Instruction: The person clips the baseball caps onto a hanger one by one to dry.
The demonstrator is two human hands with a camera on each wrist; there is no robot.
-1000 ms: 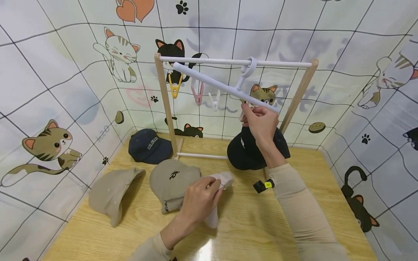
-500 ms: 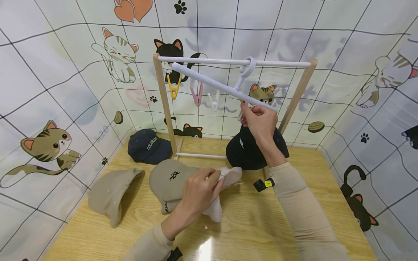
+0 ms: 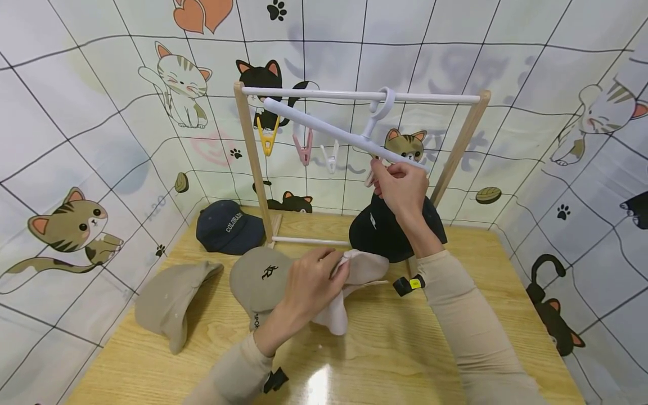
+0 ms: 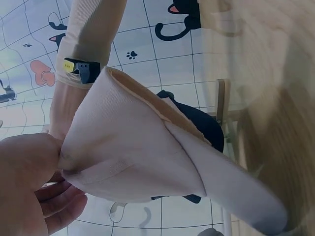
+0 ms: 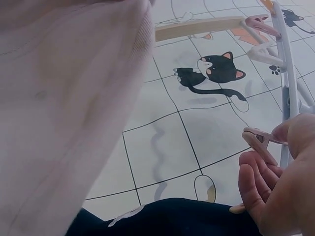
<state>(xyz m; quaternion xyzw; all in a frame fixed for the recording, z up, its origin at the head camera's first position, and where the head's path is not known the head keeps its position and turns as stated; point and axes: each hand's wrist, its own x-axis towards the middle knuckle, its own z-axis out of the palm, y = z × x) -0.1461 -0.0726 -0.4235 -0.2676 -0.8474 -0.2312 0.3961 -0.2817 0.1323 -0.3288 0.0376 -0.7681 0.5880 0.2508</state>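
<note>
My left hand (image 3: 311,287) pinches a pale pink cap (image 3: 367,267) by its crown, above the table. In the left wrist view the cap's brim (image 4: 236,191) points away from the hand. At the hanger's lower right end, my right hand (image 3: 403,188) pinches a pale pink clothespin (image 5: 258,143) hanging there. The white hanger (image 3: 319,125) tilts down to the right. Yellow (image 3: 267,138), pink (image 3: 304,149) and white (image 3: 331,157) clothespins hang along it. Behind the right hand is a black cap (image 3: 374,230); how it is held up is hidden.
A wooden rack (image 3: 248,146) with a white top rod (image 3: 324,94) bears the hanger. On the table (image 3: 385,354) lie a navy cap (image 3: 228,228), a khaki cap with a black logo (image 3: 255,270), and another khaki cap (image 3: 164,304) at the left.
The left hand has carried the pale pink cap up and to the right, nearer the black cap and the right hand. The right hand stays at the clothespin.
</note>
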